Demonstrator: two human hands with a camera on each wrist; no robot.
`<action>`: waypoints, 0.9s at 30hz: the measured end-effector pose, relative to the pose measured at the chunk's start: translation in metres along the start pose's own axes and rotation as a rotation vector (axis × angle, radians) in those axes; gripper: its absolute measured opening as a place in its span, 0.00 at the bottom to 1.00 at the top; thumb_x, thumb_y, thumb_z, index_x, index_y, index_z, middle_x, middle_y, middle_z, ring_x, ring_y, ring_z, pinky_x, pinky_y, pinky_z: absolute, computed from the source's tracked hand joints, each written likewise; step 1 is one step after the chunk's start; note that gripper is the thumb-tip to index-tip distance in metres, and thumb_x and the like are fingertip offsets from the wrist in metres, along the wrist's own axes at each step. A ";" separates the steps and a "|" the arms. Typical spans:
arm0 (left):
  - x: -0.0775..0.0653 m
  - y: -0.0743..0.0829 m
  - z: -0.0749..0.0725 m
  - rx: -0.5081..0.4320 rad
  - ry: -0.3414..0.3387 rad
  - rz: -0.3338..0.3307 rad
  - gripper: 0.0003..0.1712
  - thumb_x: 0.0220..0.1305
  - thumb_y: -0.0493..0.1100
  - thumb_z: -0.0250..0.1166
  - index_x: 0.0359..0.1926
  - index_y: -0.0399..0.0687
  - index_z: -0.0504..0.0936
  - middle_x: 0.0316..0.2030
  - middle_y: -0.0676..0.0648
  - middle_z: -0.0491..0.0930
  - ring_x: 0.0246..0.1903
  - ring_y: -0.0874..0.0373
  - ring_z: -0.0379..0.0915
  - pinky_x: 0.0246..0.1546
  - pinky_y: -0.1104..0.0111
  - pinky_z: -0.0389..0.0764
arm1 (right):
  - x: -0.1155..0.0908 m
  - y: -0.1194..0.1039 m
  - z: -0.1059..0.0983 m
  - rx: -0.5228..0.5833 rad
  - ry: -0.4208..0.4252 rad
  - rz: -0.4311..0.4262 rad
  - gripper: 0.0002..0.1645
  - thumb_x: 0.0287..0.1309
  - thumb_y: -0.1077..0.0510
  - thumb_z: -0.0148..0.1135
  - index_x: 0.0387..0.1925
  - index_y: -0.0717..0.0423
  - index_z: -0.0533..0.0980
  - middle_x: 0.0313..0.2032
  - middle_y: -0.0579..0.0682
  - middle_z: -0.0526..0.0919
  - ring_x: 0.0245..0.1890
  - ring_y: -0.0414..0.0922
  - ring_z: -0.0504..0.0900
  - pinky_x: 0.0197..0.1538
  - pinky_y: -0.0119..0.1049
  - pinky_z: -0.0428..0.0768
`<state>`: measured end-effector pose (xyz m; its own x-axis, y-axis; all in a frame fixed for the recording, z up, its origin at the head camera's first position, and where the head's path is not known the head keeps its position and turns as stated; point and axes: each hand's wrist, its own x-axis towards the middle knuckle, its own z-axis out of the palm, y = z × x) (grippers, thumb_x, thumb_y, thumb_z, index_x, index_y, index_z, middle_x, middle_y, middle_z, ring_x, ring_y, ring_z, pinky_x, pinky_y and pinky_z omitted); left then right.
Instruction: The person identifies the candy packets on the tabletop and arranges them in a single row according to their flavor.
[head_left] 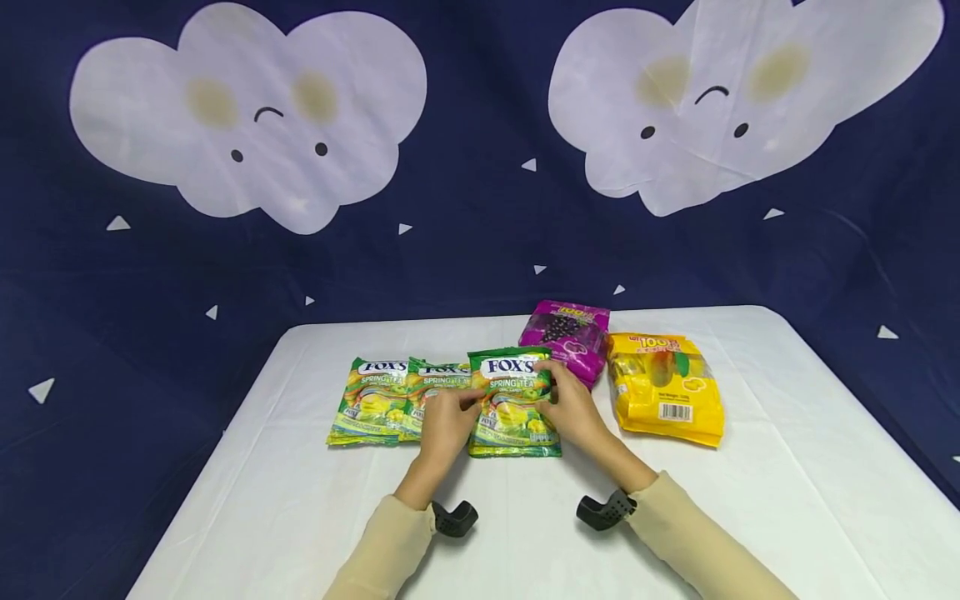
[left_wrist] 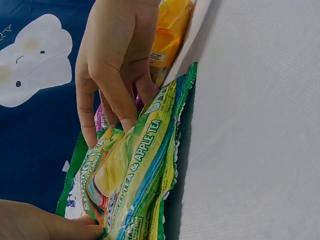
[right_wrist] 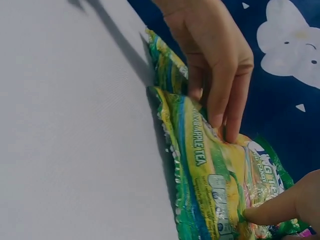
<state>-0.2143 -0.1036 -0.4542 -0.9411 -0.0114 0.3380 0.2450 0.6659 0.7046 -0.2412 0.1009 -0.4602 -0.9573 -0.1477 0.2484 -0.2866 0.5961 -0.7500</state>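
A green FOX'S Spring Tea candy bag lies face up in front of me, between both hands. My left hand holds its left edge, with bent fingers on the printed face. On the opposite edge, my right hand grips with its index finger near the top and its thumb lower down. Two matching bags are at the left: one candy bag farthest left, and another candy bag partly hidden behind my left hand. In the right wrist view, the left fingers reach down between the held bag and its neighbour.
A purple grape candy bag lies behind the held bag, to its right. Farther right is a yellow mango candy bag. All rest on a white-covered table, before a dark blue curtain printed with clouds.
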 end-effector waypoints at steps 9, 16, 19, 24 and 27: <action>0.001 0.000 0.005 0.087 0.040 0.009 0.10 0.54 0.32 0.71 0.38 0.42 0.89 0.33 0.42 0.86 0.19 0.60 0.74 0.18 0.70 0.72 | -0.001 -0.005 0.002 -0.150 0.047 -0.020 0.35 0.47 0.68 0.72 0.59 0.51 0.73 0.50 0.60 0.76 0.47 0.54 0.77 0.47 0.54 0.77; -0.002 0.003 0.007 0.159 0.066 0.049 0.09 0.56 0.31 0.69 0.39 0.40 0.88 0.34 0.41 0.85 0.09 0.63 0.59 0.10 0.73 0.56 | -0.005 -0.006 0.000 -0.165 0.045 -0.017 0.35 0.47 0.65 0.72 0.59 0.51 0.74 0.51 0.58 0.76 0.41 0.50 0.77 0.42 0.48 0.78; -0.002 0.004 0.006 0.195 0.083 0.058 0.09 0.54 0.31 0.70 0.38 0.41 0.89 0.34 0.41 0.85 0.12 0.59 0.68 0.10 0.72 0.61 | -0.006 -0.007 -0.001 -0.156 0.051 -0.029 0.34 0.47 0.64 0.72 0.59 0.53 0.75 0.50 0.58 0.76 0.41 0.50 0.77 0.42 0.48 0.78; -0.004 0.006 0.005 0.223 0.098 0.075 0.08 0.52 0.31 0.72 0.36 0.41 0.89 0.32 0.41 0.80 0.23 0.50 0.78 0.15 0.68 0.72 | -0.010 -0.009 -0.006 -0.127 0.056 -0.024 0.31 0.47 0.64 0.71 0.57 0.54 0.76 0.49 0.58 0.76 0.42 0.49 0.79 0.43 0.48 0.79; -0.004 0.006 0.005 0.224 0.095 0.077 0.08 0.52 0.30 0.71 0.36 0.40 0.88 0.33 0.42 0.79 0.24 0.49 0.78 0.16 0.68 0.74 | -0.013 -0.009 -0.010 -0.100 0.056 -0.023 0.30 0.48 0.64 0.70 0.56 0.53 0.76 0.50 0.57 0.75 0.43 0.50 0.80 0.44 0.49 0.78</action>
<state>-0.2101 -0.0957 -0.4544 -0.8930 -0.0167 0.4497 0.2476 0.8162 0.5220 -0.2257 0.1060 -0.4506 -0.9462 -0.1194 0.3007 -0.3005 0.6690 -0.6798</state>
